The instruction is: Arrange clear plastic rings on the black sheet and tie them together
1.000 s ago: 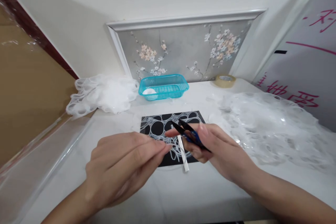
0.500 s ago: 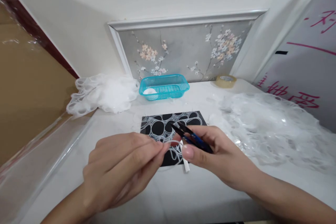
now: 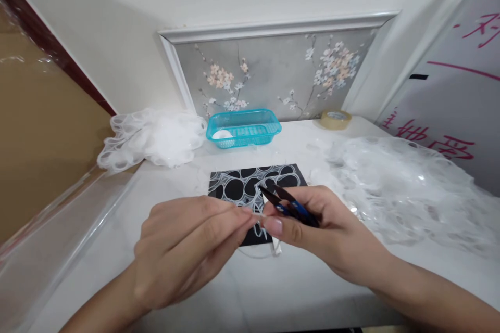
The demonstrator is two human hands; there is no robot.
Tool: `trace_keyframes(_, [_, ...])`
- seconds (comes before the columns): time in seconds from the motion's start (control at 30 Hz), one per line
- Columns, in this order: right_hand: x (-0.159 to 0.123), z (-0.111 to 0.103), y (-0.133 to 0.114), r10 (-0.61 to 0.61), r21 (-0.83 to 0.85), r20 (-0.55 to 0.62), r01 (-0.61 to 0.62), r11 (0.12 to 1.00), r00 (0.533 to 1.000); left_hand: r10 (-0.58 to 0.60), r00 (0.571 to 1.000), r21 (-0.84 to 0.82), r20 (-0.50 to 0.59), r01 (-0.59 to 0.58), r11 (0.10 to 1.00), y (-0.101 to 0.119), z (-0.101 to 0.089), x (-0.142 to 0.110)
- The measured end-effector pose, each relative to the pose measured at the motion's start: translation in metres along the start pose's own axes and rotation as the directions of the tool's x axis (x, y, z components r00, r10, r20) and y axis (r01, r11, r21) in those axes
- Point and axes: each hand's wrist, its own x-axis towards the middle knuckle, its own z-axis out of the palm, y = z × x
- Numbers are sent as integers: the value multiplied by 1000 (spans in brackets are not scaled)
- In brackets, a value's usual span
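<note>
The white strand [image 3: 258, 214] is already caught — my left grip [image 3: 195, 237] pinches it; my right grip [image 3: 326, 223], clamped around snips [image 3: 288, 205], seems to pinch also — blades apart, no cut visible.

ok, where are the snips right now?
Head view, just right of centre: the snips are held in the right hand, blades pointing up-left in front of the black patterned sheet.

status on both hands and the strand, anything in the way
Left hand pinching strand. Right hand gripping open snips. Strand bridges both hands. Strip overlaps card below, likely not blocking.
</note>
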Motion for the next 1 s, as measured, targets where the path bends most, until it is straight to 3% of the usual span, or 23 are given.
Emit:
trace_keyframes(0.17, [0,-2,4,-38,-6,34,38,999,999,26,999,3,19,-26,1000,-1,0,-1])
trace_keyframes(0.3, [4,-3,7,-100,71,-11,100,992,995,-27,999,32,26,26,999,-2,0,-2])
trace_keyframes(0.6, [1,-5,3,-241,-224,-43,225,948,970,18,1000,148,0,-18,989,0,-6,-8])
trace_keyframes(1.0, [-3,-6,10,-75,-108,38,79,991,996,36,999,146,33,-41,988,3,-12,-11])
